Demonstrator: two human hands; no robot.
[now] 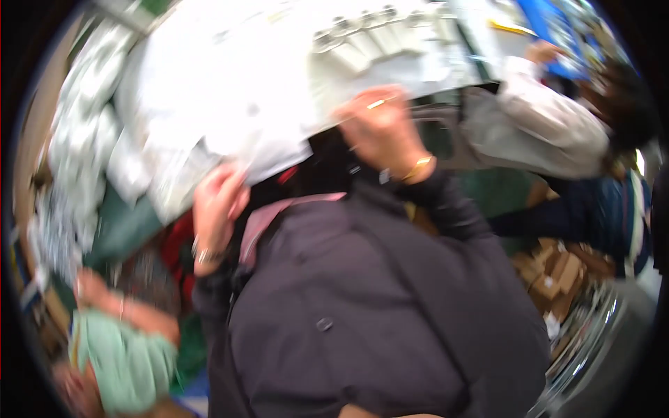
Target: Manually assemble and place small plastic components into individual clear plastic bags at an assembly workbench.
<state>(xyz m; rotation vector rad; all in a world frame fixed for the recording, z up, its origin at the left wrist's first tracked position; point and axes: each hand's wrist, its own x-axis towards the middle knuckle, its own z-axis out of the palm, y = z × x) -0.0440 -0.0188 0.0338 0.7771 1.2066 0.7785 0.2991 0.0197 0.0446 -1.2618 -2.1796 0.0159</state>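
A thin pale plastic sheet (275, 155) is spread at the near edge of the bench (209, 70), its loose part hanging over that edge. Its near left corner appears to be pinched between thumb and fingertips by the left hand (218, 202). The right hand (382, 125) is curled and blurred above the near edge, farther right; whether anything is gripped by it cannot be told.

If the sheet is held only at that corner, it could be slid off the bench by its own overhang, or creased by an uneven pull. A row of pale cylindrical containers (380, 36) lies just beyond the right hand; these could be knocked out of line if the knuckles were swung too far. On the far right, room is shared with a co-worker's pale sleeve (550, 125), so a wide reach could be obstructed. Loose film could also be snagged by the gold bracelet (419, 169) on the right wrist.
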